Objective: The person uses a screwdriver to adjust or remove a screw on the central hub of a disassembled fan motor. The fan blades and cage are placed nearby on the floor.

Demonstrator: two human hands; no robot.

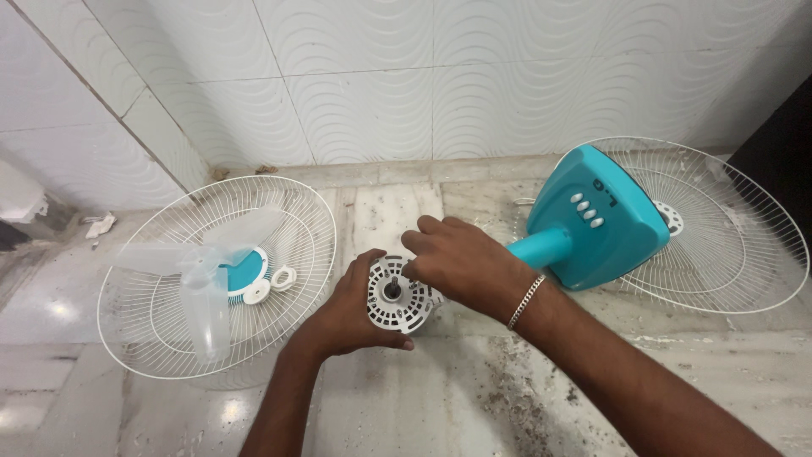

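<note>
Two white wire fan guards lie on the marble floor [406,398]: the right fan guard [727,245] sits under the teal fan body [592,220], and the left fan guard [279,220] cradles a clear fan blade [203,279], a teal-and-white hub [245,272] and a small white ring nut [282,277]. Between them stands the white fan motor [397,300], shaft upward. The left hand [351,313] is wrapped around the motor's side, gripping it. The right hand [461,262], a silver bracelet [524,301] at its wrist, rests curled on the motor's top edge, fingertips pinching there.
</note>
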